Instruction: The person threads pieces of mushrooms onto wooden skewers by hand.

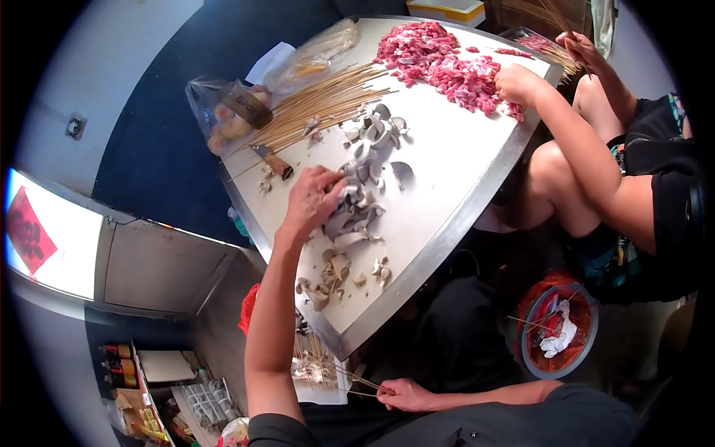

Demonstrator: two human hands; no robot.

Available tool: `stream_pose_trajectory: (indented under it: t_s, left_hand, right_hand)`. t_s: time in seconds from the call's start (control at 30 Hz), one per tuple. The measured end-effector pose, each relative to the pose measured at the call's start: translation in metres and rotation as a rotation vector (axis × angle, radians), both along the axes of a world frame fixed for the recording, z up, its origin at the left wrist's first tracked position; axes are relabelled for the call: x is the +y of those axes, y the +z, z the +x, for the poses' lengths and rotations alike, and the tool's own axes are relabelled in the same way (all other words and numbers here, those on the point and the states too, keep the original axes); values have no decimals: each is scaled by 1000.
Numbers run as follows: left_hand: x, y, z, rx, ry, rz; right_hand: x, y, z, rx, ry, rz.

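Before you: meat (421, 52), red with pale streaks; mushrooms (365, 160), grey and off-white; tabletop (432, 179), white; skewers (320, 104), tan; bin liner (530, 313), red; your clothing (447, 428), black.

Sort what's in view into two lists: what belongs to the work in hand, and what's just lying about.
In the work:
mushroom pieces, at the left hand
thin skewers, some in the right hand
white tray holding more skewers
raw meat, at another person's hand

Probably just lying about:
wooden-handled knife
clear bag
lined bin
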State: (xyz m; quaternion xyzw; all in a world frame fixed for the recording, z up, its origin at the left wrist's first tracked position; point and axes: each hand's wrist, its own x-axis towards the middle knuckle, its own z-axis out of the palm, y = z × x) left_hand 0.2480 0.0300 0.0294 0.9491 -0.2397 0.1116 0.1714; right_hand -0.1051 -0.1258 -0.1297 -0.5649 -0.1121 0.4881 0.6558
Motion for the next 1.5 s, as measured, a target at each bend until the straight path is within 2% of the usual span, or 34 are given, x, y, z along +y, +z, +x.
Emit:
stream_pose_trajectory:
  t_s: [0.13, 0.23, 0.3, 0.43, 0.47, 0.53, 0.7, 0.77, 0.9, 1.03, 1.1, 1.2, 1.23, 1.3, 1.43, 1.5]
  left_hand:
    - [2, 16, -41, 83, -34, 18]
    - [11, 24, -38, 245, -32, -86]
    - [14, 27, -5, 147, -4, -235]
    - [19, 14, 82, -211, 213, -68]
    - [23, 7, 105, -204, 203, -74]
    - [29, -8, 142, -350, 167, 20]
    - [35, -25, 181, -202, 217, 19]
    - [38, -22, 184, -233, 246, 110]
    - [38, -13, 171, -263, 207, 25]
    - [50, -18, 174, -322, 215, 104]
    - [52, -17, 180, -144, 175, 85]
    - [48, -9, 179, -43, 207, 43]
    - [46, -6, 175, -43, 209, 43]
    - [40, 0, 163, -206, 262, 0]
    - [21, 15, 132, -196, 161, -169]
    - [6, 23, 108, 388, -82, -196]
  right_hand:
    - [-3, 5, 1, 2, -7, 1]
    - [-1, 2, -1, -5, -23, 18]
    - [-1, 4, 0, -17, -29, 25]
    - [-3, 8, 5, 9, -50, 6]
    - [-3, 9, 6, 17, -51, 17]
    - [-5, 11, 10, 16, -50, 35]
    - [-7, 8, 15, 33, 5, -1]
    - [-4, 4, 9, 57, -49, 28]
    - [-3, 6, 10, 61, -45, 32]
    - [-5, 9, 13, 62, -22, 22]
    - [-5, 8, 14, 45, -7, 3]
    - [-3, 5, 13, 73, -29, 14]
    - [-3, 6, 14, 83, -31, 16]
    - [-4, 8, 15, 92, -25, 21]
    - [-4, 7, 14, 91, -40, 24]
    - [-3, 7, 13, 71, -39, 24]
